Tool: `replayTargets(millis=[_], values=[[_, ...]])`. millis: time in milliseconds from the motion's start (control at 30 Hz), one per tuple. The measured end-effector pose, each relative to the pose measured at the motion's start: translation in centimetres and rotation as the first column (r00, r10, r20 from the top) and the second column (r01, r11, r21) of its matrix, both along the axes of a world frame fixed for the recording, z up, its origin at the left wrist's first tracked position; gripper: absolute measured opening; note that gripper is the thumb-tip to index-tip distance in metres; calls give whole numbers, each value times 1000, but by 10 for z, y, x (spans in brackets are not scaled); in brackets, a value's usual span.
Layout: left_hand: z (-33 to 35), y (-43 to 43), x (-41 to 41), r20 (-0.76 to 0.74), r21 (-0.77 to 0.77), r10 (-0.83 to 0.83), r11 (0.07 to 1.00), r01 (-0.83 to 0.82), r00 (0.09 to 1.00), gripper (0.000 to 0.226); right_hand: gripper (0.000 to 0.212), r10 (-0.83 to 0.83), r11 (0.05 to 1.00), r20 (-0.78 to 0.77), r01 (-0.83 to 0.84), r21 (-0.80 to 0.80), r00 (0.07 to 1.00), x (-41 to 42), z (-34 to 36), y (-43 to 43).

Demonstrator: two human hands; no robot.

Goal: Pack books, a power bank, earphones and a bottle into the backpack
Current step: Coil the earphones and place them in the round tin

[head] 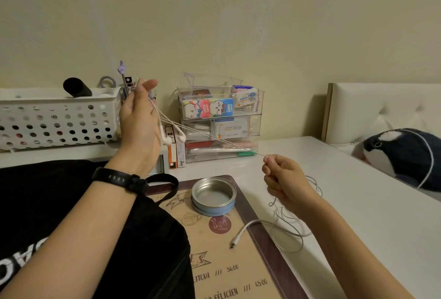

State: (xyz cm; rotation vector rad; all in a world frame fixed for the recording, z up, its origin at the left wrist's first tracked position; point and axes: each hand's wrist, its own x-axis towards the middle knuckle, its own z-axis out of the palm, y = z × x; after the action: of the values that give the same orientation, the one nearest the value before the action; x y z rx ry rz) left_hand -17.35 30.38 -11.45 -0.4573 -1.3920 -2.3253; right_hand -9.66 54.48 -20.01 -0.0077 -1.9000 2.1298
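Earphones (182, 137) cord stretched between left hand (139, 120), right hand (284, 179); backpack (47, 191) cut off

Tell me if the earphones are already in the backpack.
No, the earphones hang from the left hand, their cable pinched by the right hand.

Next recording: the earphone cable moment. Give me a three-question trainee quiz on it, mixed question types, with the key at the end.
1. True or false: the right hand pinches the earphone cable, which runs taut up to the raised left hand.
2. Multiple choice: the round tin is A) open with nothing inside, B) closed, C) tipped on its side.
3. Fill in: the cable's plug lies on the ____.
Key: 1 true; 2 A; 3 printed menu mat.
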Motion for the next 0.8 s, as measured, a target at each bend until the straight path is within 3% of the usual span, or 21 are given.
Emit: replayTargets(millis=[67,167,267,333,367,433,533,567,600,700,767,800], values=[[2,2,-1,29,81,17,996,-20,999,24,28,5,988,36,0,-154,999,0,3,5],[3,4,0,40,163,55,985,-61,998,24,30,-9,979,63,21,-205,998,0,7,9],[0,4,1,24,-81,233,970,-230,972,31,31,-60,991,48,66,-119,997,1,6,8],[-4,4,1,-88,-252,294,918,-306,952,35,33,-89,995,-2,89,-55,996,1,5,6],[-7,4,1,-179,-343,321,866,-365,930,37,35,-99,995,-32,98,-30,995,1,5,5],[-14,5,-1,-382,-517,381,667,-536,842,38,38,-105,994,-96,103,-28,990,3,6,3],[-24,11,-4,-568,-709,366,236,-664,737,38,41,-96,984,-173,67,-167,980,6,12,4],[-26,13,-3,-554,-761,328,173,-626,765,37,42,-97,968,-181,51,-245,979,7,14,5],[-28,15,-1,-490,-815,279,189,-548,826,36,43,-99,944,-184,34,-327,978,7,16,7],[-28,20,6,-170,-907,63,381,-181,983,41,39,-125,863,-184,16,-505,975,6,19,14],[-24,23,13,99,-891,-144,429,152,985,46,36,-158,814,-177,27,-580,971,4,18,18],[-22,24,17,241,-836,-271,430,341,932,46,35,-177,790,-171,36,-612,969,3,18,21]])
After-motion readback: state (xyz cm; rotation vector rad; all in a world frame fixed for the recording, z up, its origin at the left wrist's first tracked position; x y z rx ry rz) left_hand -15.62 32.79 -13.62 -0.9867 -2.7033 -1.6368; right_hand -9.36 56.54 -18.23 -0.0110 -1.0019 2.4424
